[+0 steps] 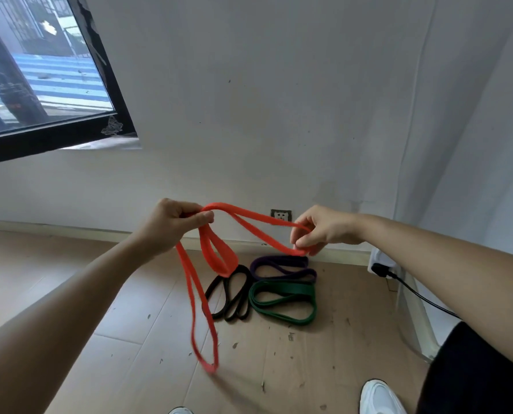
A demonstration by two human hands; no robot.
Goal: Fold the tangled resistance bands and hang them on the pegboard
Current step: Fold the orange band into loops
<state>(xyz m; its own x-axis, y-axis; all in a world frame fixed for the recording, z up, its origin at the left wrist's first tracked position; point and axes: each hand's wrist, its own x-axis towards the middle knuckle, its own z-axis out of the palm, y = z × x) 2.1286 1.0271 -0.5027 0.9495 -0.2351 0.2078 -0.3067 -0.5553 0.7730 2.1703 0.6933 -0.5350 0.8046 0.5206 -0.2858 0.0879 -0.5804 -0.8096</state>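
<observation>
The orange band [249, 218] hangs in the air above the floor [114, 294]; the left hand [168, 225] has its fingers [202, 218] curled round the gathered folds, and the right hand [327, 227] pinches the far end of one loop between thumb and fingers. To fold it well, I judge, bring that loop back to the left grip flat and untwisted, then gather the long dangling loop to matching length; no pegboard shows.

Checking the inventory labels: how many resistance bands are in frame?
4: orange band held between left hand and right hand; black band, purple band, green band on the floor. None visibly hidden.
</observation>
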